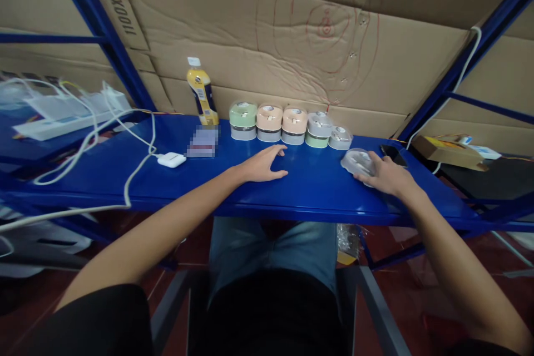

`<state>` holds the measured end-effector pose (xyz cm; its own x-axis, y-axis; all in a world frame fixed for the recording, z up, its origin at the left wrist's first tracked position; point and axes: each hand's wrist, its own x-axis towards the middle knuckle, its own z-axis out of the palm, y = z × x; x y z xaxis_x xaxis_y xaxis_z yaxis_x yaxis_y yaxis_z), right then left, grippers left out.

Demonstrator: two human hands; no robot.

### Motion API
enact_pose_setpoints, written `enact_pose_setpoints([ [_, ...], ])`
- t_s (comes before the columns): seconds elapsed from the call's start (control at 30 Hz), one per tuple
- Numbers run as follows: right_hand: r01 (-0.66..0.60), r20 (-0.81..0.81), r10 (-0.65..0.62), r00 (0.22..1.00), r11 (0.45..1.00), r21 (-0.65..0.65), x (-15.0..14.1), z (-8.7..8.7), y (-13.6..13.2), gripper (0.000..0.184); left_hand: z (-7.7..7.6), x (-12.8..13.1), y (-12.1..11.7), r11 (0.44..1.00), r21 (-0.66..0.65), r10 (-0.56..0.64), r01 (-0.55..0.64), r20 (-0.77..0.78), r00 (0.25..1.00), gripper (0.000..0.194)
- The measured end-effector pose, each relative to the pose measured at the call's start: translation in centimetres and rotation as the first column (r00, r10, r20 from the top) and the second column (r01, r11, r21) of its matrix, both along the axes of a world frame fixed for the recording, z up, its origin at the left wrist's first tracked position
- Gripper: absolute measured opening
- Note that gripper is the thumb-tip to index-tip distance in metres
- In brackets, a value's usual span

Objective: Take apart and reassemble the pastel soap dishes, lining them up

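My right hand [386, 173] grips the right side of a round, see-through plastic container [355, 161] on the blue shelf's right part. Its fingertips are partly hidden behind the container. My left hand [265, 164] hovers over or rests on the middle of the shelf, thumb and fingers spread, nothing between them. Beyond it stands a row of small round containers in stacks: a green one [243, 114] on grey, two peach ones [269, 117] on grey, and a grey one [319, 122] on green. A single low grey container [340, 137] ends the row at the right.
A yellow drink bottle [202, 92] stands at the back left, with a blurred-out packet [203, 142] before it. White cables run to a white charging case [171, 159]. A dark phone [393, 154] lies behind my right hand. Cardboard [233, 28] walls the back; an open carton [448, 153] sits far right.
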<state>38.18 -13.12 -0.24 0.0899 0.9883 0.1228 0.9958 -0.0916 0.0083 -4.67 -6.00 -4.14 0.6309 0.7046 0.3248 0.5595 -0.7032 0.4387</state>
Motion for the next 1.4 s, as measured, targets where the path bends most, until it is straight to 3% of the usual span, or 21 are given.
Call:
enact_pose_setpoints([
  [0.07,0.212,0.033,-0.213,0.977,0.977,0.016,0.8,0.2,1.3,0.108,0.1,0.1,-0.1,1.000,0.002,0.007,-0.007,-0.015,1.000,0.084],
  [0.17,0.368,-0.011,-0.368,0.930,0.927,0.070,0.8,0.4,5.0,0.110,0.2,0.1,-0.2,1.000,0.000,0.016,-0.016,-0.027,1.000,0.084],
  [0.33,0.432,-0.134,-0.417,0.899,0.893,0.123,-0.2,0.9,11.1,0.107,0.3,0.1,-0.2,1.000,0.001,0.012,-0.012,-0.038,0.999,0.083],
  [0.47,0.418,-0.224,-0.382,0.896,0.898,0.140,-0.8,1.3,12.7,0.103,0.3,0.1,-0.2,1.000,0.002,0.010,-0.010,-0.039,0.999,0.082],
  [0.6,0.364,-0.127,-0.343,0.931,0.905,0.221,-1.7,1.2,12.0,0.089,0.3,0.1,-0.1,1.000,0.009,-0.004,0.005,-0.037,0.999,0.080],
  [0.7,0.038,0.079,-0.061,0.995,0.961,0.273,-3.0,0.9,11.4,0.077,0.2,0.1,0.0,1.000,0.016,-0.016,0.016,-0.029,0.999,0.078],
  [0.77,-0.201,0.170,0.167,0.971,0.957,0.207,-4.0,0.5,11.3,0.082,0.1,0.0,0.0,1.000,0.021,-0.019,0.020,-0.022,1.000,0.077],
  [0.83,-0.295,0.175,0.270,0.947,0.945,0.138,-4.8,0.0,11.1,0.089,0.0,-0.1,0.1,0.999,0.025,-0.022,0.023,-0.017,1.000,0.076],
  [0.93,-0.309,0.138,0.294,0.946,0.945,0.103,-5.4,-0.3,9.6,0.089,-0.1,-0.1,0.1,0.999,0.029,-0.023,0.024,-0.016,1.000,0.075],
  [1.07,-0.278,0.098,0.264,0.959,0.943,0.181,-5.6,0.3,5.5,0.064,0.0,0.0,0.1,0.999,0.029,-0.023,0.024,-0.019,1.000,0.074],
  [1.17,-0.091,-0.024,0.102,0.995,0.957,0.277,-6.2,0.9,3.5,0.082,0.1,0.0,0.0,0.999,0.028,-0.023,0.023,-0.017,1.000,0.073],
  [1.27,0.055,-0.111,-0.032,0.993,0.976,0.210,-7.0,1.0,3.6,0.096,0.1,0.0,-0.1,1.000,0.009,-0.019,0.019,0.004,1.000,0.077],
  [1.33,0.056,-0.112,-0.039,0.993,0.987,0.152,-7.8,0.8,4.0,0.091,0.1,0.0,-0.1,1.000,-0.023,-0.003,0.004,0.040,0.999,0.087],
  [1.4,-0.038,-0.106,0.051,0.993,0.991,0.127,-9.0,0.6,4.1,0.085,0.1,0.1,0.0,0.998,-0.066,0.013,-0.007,0.090,0.996,0.102],
])
